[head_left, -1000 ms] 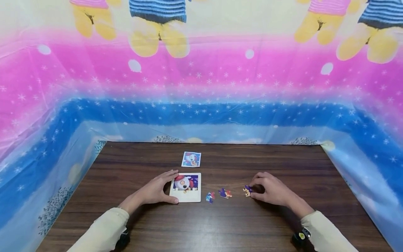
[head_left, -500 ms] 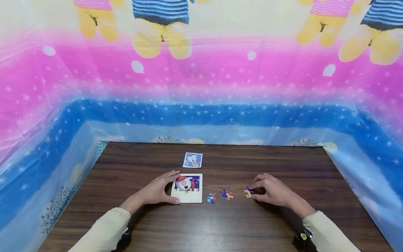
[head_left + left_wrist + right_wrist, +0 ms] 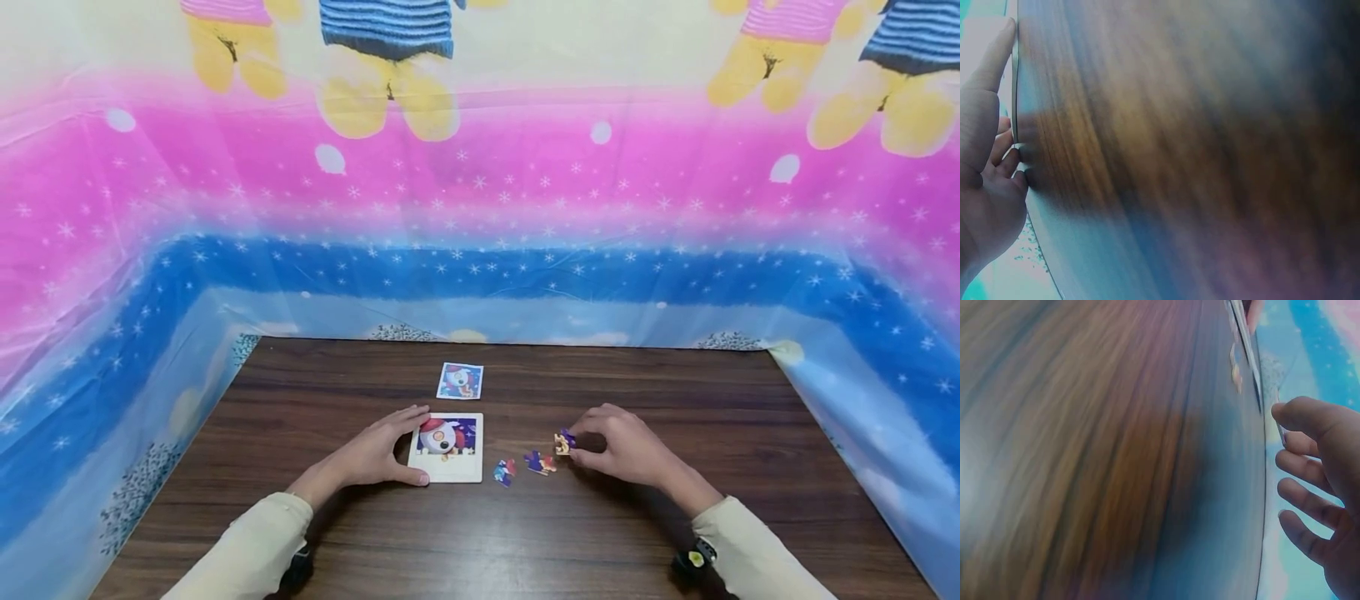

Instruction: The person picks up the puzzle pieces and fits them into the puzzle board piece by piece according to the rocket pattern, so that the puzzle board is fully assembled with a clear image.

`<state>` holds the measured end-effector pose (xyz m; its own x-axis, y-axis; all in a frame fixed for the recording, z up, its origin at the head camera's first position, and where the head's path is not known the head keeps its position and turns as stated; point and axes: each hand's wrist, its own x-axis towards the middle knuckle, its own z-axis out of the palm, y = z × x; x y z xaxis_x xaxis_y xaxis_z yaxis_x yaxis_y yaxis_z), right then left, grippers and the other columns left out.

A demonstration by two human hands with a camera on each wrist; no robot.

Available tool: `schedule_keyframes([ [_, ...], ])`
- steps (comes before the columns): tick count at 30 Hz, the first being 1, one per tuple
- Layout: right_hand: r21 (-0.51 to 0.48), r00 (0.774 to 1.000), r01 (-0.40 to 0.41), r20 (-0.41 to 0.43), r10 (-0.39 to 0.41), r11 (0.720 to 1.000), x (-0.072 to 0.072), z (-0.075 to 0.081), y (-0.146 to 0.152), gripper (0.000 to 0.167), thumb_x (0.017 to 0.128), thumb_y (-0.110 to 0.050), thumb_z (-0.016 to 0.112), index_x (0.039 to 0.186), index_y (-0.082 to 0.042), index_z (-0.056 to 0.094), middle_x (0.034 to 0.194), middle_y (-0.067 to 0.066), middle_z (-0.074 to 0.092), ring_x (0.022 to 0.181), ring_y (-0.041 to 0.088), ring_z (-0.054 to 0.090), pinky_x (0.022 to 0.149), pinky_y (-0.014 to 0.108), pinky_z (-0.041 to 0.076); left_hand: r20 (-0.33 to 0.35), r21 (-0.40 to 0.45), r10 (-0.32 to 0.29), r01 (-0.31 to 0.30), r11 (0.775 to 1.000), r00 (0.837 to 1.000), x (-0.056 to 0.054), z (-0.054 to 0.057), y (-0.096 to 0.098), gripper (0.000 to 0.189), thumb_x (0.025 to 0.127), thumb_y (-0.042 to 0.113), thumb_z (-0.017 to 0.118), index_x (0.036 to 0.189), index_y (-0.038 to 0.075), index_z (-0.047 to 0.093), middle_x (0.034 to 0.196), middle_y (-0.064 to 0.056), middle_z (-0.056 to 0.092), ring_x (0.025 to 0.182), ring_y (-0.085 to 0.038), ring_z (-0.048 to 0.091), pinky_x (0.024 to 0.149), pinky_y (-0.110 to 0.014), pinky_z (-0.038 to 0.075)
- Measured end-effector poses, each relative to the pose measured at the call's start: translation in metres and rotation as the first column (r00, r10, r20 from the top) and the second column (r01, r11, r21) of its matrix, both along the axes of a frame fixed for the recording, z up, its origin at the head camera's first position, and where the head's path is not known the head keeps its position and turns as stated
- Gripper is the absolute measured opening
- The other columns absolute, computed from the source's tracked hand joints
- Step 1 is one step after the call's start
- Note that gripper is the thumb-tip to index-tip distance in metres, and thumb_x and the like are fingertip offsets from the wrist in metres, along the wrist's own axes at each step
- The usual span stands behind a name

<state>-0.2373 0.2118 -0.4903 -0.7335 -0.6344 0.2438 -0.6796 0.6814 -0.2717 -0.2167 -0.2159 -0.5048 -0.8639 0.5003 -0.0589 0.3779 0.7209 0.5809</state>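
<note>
A square puzzle tray (image 3: 459, 473) with a white frame lies on the table; cartoon pieces fill its upper half and its lower half is bare. My left hand (image 3: 371, 452) holds its left side, thumb at the near corner and fingers at the far one. To the right, my right hand (image 3: 626, 447) pinches a purple and yellow puzzle piece (image 3: 564, 442) between thumb and fingers; in the right wrist view this piece (image 3: 1281, 432) shows edge-on, off the table. Two loose pieces lie between tray and right hand: one blue and red piece (image 3: 504, 472), one purple and orange piece (image 3: 539, 462).
Behind the tray lies a small picture card (image 3: 460, 381) with a similar cartoon. The dark wooden table (image 3: 480, 542) meets a printed cloth (image 3: 480, 275) at its back and sides.
The right hand has lifted the purple and yellow puzzle piece and moved it left, toward the loose pieces. The left hand stays on the tray.
</note>
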Motion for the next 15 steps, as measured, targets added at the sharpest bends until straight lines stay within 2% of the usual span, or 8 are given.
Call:
schedule_keyframes([
  [15,-0.042,0.999,-0.036,-0.007,0.036,0.998,0.006,0.004,-0.069,0.026,0.088,-0.039,0.080,0.105,-0.020,0.081,0.100,-0.011,0.072,0.091,0.004,0.058,0.073,0.026,0.052,0.004,-0.006,0.012,-0.012,1.000,1.000,0.001,0.002,0.001,0.104,0.078,0.057,0.084,0.156,0.005,0.041,0.165,-0.011,0.034,0.153,-0.036,0.027,0.118,-0.061,0.029],
])
